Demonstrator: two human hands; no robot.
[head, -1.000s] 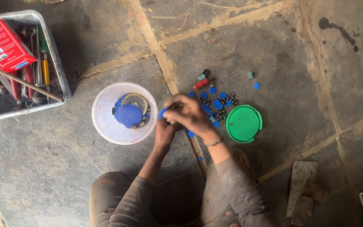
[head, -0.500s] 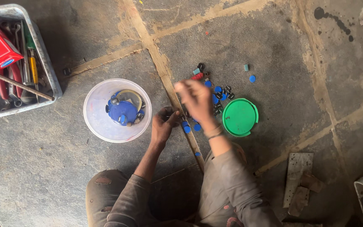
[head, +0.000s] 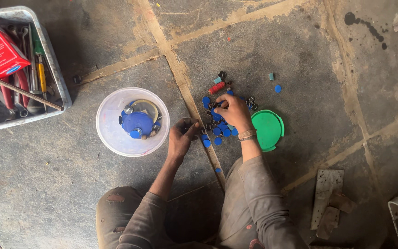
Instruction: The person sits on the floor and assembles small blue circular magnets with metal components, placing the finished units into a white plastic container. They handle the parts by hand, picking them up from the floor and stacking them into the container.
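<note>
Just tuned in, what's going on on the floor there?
A person crouches over a stone floor. The right hand reaches into a scatter of small blue discs and dark metal bits beside a green lid. The left hand rests curled beside a clear plastic tub holding more blue parts. A tool tray sits far left.

Stone floor (head: 300, 50) bears tub (head: 111, 133), green lid (head: 268, 129), blue caps (head: 222, 131), tray (head: 56, 78).

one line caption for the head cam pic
Right hand picks among blue caps on stone floor; left hand beside clear tub.
</note>
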